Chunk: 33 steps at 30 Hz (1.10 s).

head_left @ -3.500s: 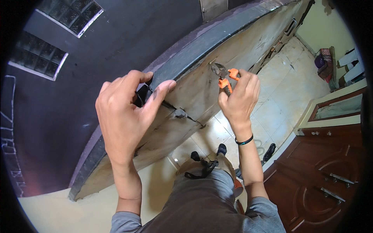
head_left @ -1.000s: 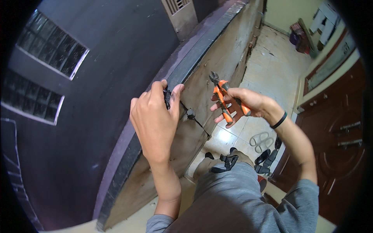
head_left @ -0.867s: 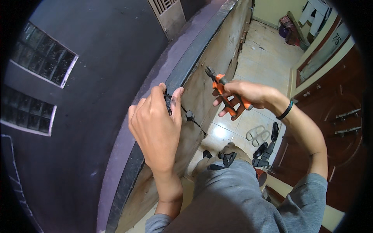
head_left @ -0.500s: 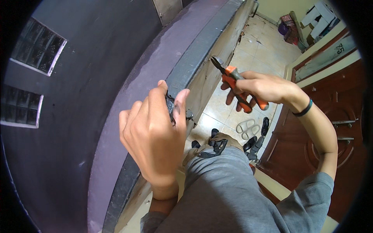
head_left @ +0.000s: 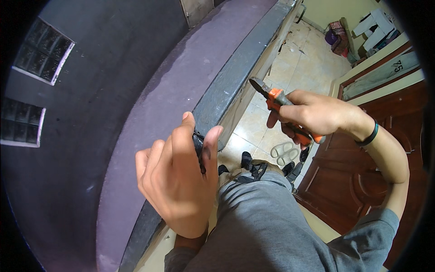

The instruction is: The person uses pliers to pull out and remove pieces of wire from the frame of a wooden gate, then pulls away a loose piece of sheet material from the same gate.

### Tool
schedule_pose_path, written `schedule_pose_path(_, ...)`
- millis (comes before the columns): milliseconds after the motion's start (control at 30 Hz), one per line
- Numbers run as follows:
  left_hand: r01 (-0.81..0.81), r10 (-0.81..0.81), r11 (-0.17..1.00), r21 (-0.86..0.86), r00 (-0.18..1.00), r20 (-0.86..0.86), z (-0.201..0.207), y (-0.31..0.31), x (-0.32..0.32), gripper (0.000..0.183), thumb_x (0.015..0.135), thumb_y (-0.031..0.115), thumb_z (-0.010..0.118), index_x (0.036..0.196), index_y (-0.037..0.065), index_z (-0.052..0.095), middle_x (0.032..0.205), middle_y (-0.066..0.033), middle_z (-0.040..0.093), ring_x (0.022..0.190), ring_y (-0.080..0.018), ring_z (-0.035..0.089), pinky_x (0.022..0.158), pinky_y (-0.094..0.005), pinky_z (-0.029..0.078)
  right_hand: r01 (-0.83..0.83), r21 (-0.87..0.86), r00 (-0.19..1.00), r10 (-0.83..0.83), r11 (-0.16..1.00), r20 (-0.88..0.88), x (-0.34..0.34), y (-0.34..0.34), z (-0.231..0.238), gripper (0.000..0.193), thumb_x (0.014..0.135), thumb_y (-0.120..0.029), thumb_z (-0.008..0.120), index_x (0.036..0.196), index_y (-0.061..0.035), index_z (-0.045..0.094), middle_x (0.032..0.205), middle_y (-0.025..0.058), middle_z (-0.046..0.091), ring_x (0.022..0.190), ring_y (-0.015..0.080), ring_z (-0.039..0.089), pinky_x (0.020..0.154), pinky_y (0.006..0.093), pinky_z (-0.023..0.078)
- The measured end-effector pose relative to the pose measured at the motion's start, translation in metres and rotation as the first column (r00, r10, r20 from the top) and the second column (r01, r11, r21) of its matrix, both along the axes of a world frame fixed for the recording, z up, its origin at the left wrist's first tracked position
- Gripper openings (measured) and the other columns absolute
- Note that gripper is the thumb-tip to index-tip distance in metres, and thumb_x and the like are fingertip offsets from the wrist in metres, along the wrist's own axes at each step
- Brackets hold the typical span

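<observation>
My left hand (head_left: 179, 181) is closed over the top of the ledge, thumb and fingers round a small shiny black thing (head_left: 198, 144). Most of it is hidden, so its kind does not show. The thumb bears a dark smudge. Off to the right, my right hand (head_left: 312, 113) grips a pair of pliers (head_left: 275, 95) with orange and grey handles. Their dark jaws point up and left, apart from the ledge and from my left hand.
The grey-topped ledge (head_left: 235, 68) runs diagonally beside me, with a purple band and dark wall beyond it. Pale sandals (head_left: 283, 153) lie on the tiled floor (head_left: 294, 63). A brown wooden door (head_left: 353, 172) stands at right; a purple container (head_left: 331, 37) and other items sit far back.
My right hand and the pliers have moved right and slightly down, its fingers drawn closer round the handles. My left hand is slightly lower in view, still round the black thing.
</observation>
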<state>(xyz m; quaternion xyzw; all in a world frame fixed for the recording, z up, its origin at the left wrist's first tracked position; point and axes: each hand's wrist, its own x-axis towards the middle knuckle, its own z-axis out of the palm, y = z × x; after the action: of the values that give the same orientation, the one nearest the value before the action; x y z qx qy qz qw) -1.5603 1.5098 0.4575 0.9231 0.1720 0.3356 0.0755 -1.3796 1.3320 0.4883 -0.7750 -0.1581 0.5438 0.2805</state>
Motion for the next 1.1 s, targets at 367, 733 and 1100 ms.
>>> schedule_pose_path(367, 0.051, -0.051, 0.998, -0.029, 0.999, 0.012, 0.001, -0.001, 0.001, 0.033, 0.080, 0.024, 0.088, 0.100, 0.003, 0.073, 0.062, -0.0017, 0.051, 0.053, -0.0171, 0.043, 0.060, -0.0318, 0.035, 0.119, 0.065, 0.988, -0.125, 0.991, 0.089, -0.007, -0.003, -0.030, 0.038, 0.095, -0.030, 0.055, 0.097, 0.0076, 0.061, 0.072, 0.0155, 0.063, 0.060, 0.0251, 0.064, 0.060, 0.0405, 0.055)
schedule_pose_path(733, 0.009, -0.009, 1.000, -0.001, 1.000, -0.025, 0.002, -0.004, 0.005, 0.032, 0.079, 0.025, 0.088, 0.097, 0.002, 0.075, 0.058, -0.0028, 0.048, 0.053, -0.0195, 0.044, 0.059, -0.0335, 0.032, -0.274, 0.345, 0.334, -0.248, 0.897, 0.909, -0.004, -0.007, -0.125, 0.030, 0.083, -0.016, 0.069, 0.102, 0.0016, 0.052, 0.076, 0.0232, 0.065, 0.071, 0.0461, 0.065, 0.064, 0.0506, 0.053)
schedule_pose_path(1100, -0.030, 0.027, 0.997, -0.067, 0.998, -0.053, 0.008, -0.006, 0.005, 0.033, 0.077, 0.024, 0.090, 0.098, 0.003, 0.076, 0.056, -0.0015, 0.045, 0.052, -0.0166, 0.039, 0.059, -0.0329, 0.030, 0.202, 0.863, 0.846, -0.526, 0.464, 0.084, -0.048, 0.019, -0.173, 0.006, 0.086, -0.004, 0.059, 0.093, -0.0025, 0.058, 0.073, -0.0007, 0.055, 0.069, 0.0070, 0.050, 0.064, 0.0269, 0.043)
